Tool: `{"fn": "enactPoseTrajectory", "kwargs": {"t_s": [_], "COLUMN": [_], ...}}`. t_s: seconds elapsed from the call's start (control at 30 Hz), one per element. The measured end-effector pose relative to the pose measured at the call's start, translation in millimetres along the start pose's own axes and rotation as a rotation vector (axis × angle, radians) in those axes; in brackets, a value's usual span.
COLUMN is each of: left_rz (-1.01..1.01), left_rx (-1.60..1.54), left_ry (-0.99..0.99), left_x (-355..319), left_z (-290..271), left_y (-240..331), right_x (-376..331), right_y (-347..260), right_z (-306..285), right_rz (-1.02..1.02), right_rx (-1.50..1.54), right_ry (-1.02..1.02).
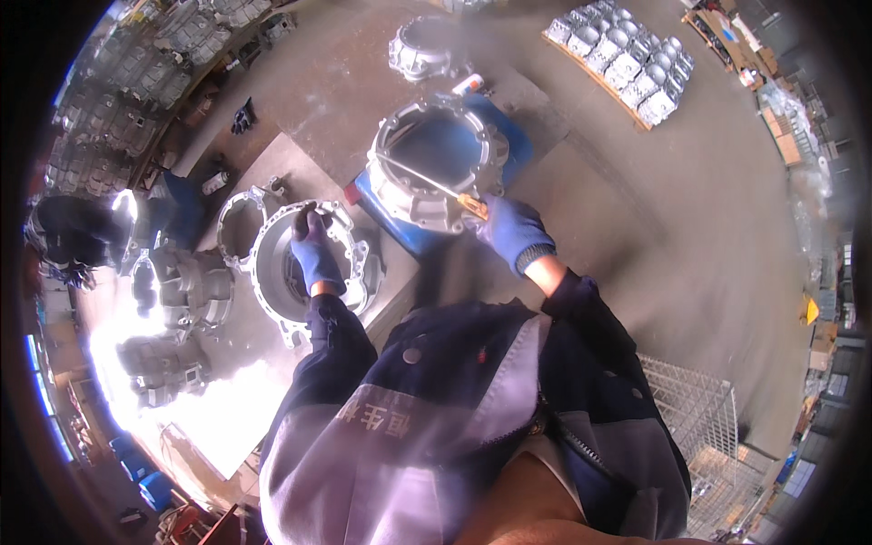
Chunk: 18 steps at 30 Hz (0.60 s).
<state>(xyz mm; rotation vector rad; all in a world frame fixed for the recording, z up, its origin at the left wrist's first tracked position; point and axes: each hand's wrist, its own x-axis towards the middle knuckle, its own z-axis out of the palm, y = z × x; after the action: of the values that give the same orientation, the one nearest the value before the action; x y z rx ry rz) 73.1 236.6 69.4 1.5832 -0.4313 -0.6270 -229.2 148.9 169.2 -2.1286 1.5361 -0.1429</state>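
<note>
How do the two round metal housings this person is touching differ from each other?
The housing under the left hand lies on the grey workbench; the housing by the right hand sits on a blue stand. The left housing is gripped at its rim; the right housing has a thin file laid across its opening. Both are silvery ring-shaped castings.

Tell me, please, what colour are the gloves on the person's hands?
Blue, on both the left hand and the right hand; the head view shows it.

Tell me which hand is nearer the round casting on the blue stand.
Right. The right hand is at the edge of the round casting, holding a thin rod; the left hand rests on another casting.
</note>
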Motion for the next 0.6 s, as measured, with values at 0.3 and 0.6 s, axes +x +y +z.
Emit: {"fn": "enactPoseTrajectory", "kwargs": {"t_s": [0.3, 0.6], "left_rz": [-0.202, -0.724], "left_rx": [-0.256, -0.309], "left_ry": [-0.653, -0.648], "left_x": [38, 89], "left_z": [113, 318], "left_y": [-9, -50], "right_x": [21, -99], "right_y": [44, 93], "right_z": [-48, -44], "right_rz": [0.282, 0.357], "right_rx": [-0.088, 1.123], "right_ry": [0.104, 0.082]}}
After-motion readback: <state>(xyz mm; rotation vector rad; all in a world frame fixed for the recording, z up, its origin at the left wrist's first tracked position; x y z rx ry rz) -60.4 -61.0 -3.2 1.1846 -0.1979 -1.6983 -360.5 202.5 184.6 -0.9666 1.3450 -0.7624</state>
